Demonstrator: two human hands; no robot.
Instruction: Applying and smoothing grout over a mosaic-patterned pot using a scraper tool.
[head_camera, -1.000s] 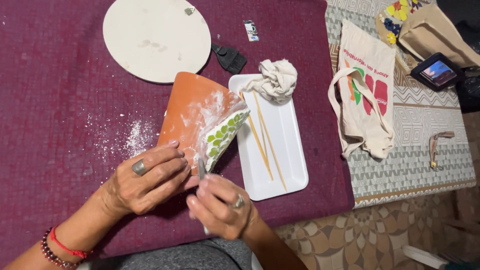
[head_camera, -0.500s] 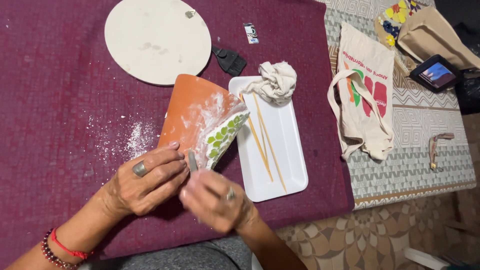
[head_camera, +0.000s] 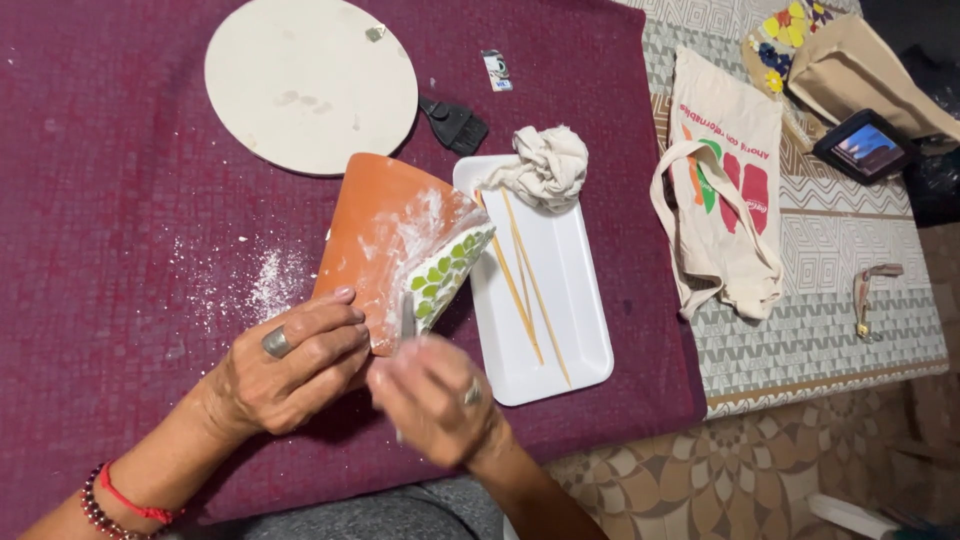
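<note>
Terracotta pot (head_camera: 385, 235), lying tilted on its side on the maroon cloth (head_camera: 120, 250), white powdery smears over its wall, green leaf-shaped mosaic bits along the rim end (head_camera: 445, 275). Long axis runs from near the hands up and away toward the round white board (head_camera: 310, 80); the pot sits just above both hands, touching them. Left hand (head_camera: 290, 365), ring on one finger, fingers curled narrow over the pot's near lower edge, pinning it. Right hand (head_camera: 435, 400), blurred, closed around a thin grey metal tool (head_camera: 407, 318) whose tip points up against the pot wall beside the green bits; both hands equally close, right one does the working end. Right of the right hand, just beside the pot: white rectangular tray (head_camera: 570, 330) with thin wooden sticks (head_camera: 525, 280) and a crumpled whitish rag (head_camera: 545, 165) at its far end. Beyond the pot, a small black brush-like piece (head_camera: 455, 122). Left of the left hand, spilled white powder (head_camera: 270, 285) on the cloth. Farther right, well apart: cloth tote bag (head_camera: 725, 190) on a patterned grey table cover (head_camera: 830, 320), small dark screen device (head_camera: 865, 145).
</note>
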